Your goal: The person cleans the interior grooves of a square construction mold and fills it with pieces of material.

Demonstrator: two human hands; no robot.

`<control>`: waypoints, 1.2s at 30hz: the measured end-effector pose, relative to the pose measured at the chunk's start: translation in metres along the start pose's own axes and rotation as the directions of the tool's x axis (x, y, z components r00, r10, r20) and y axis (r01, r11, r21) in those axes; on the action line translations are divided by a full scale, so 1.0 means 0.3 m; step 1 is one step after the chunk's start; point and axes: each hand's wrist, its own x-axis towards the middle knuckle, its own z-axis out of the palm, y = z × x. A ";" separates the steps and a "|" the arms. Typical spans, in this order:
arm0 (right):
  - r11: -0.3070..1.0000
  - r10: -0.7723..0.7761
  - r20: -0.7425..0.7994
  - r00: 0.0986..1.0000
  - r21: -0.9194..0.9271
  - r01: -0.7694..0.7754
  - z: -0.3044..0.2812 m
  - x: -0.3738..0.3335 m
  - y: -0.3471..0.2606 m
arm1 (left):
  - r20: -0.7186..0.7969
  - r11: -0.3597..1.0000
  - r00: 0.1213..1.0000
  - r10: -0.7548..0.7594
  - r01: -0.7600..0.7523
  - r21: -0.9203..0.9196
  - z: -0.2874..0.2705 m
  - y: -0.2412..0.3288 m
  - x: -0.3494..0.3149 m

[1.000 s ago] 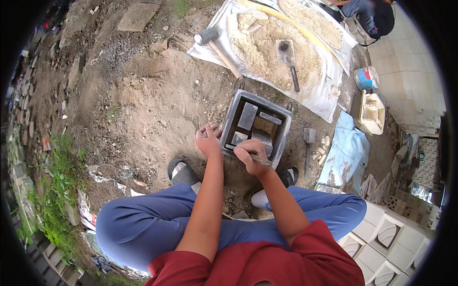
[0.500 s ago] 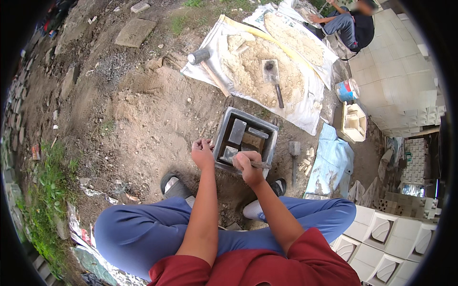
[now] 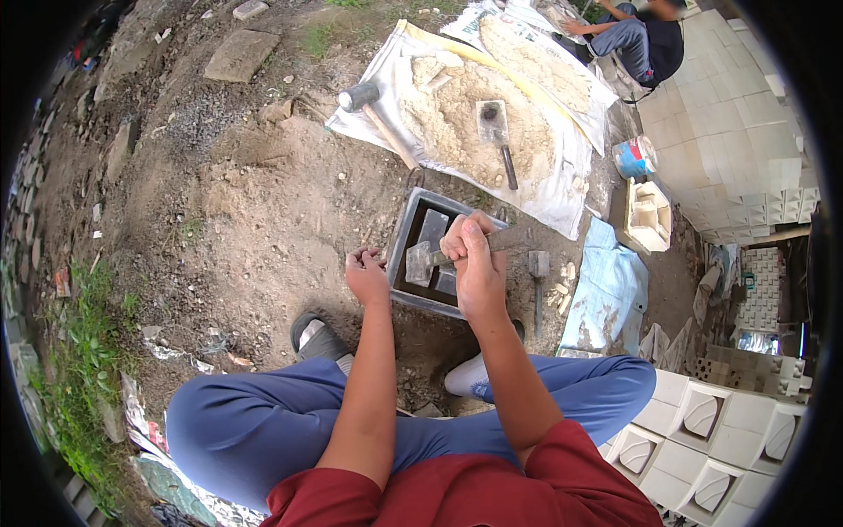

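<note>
A grey box-shaped mould (image 3: 407, 230) stands on the dirt between my feet, with several grey rectangular blocks (image 3: 432, 227) set inside it. My right hand (image 3: 479, 268) is raised above the mould's right part, closed round the handle of a small hammer. The blocky grey head of that hammer (image 3: 419, 263) points left, over the inside of the mould. Just outside the left wall is my left hand (image 3: 366, 274), its fingers loosely bent and slightly apart, with nothing visible in them. My right hand and forearm cover the mould's right side.
Beyond the mould, pale sandy material (image 3: 439, 119) lies on white sacks with a square trowel (image 3: 493, 127). A large mallet (image 3: 378, 114) rests at their left edge. Another hammer (image 3: 538, 277) and a blue sack (image 3: 604, 285) lie right. A person (image 3: 645, 48) sits far right.
My right hand has lifted and turned upright with the hammer, whose handle now slants up to the right. My left hand stays beside the left wall.
</note>
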 end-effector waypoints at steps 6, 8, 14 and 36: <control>0.994 0.011 -0.143 0.990 -0.106 -0.027 0.029 0.025 0.129 | -0.070 1.000 0.998 -0.003 0.004 0.003 -0.027 -0.013 0.030; 0.966 -0.003 -0.122 0.993 -0.255 -0.028 -0.001 0.028 0.180 | -0.059 1.000 0.998 -0.007 0.009 0.028 -0.015 0.000 0.005; 0.796 -0.114 -0.019 0.993 -0.601 0.080 0.061 -0.039 0.155 | -0.060 0.999 0.998 -0.022 0.020 -0.040 -0.028 0.056 -0.002; 0.897 -0.011 -0.127 0.992 -0.440 -0.047 -0.012 -0.051 0.310 | -0.095 0.997 0.995 0.000 -0.007 -0.075 0.013 -0.011 -0.003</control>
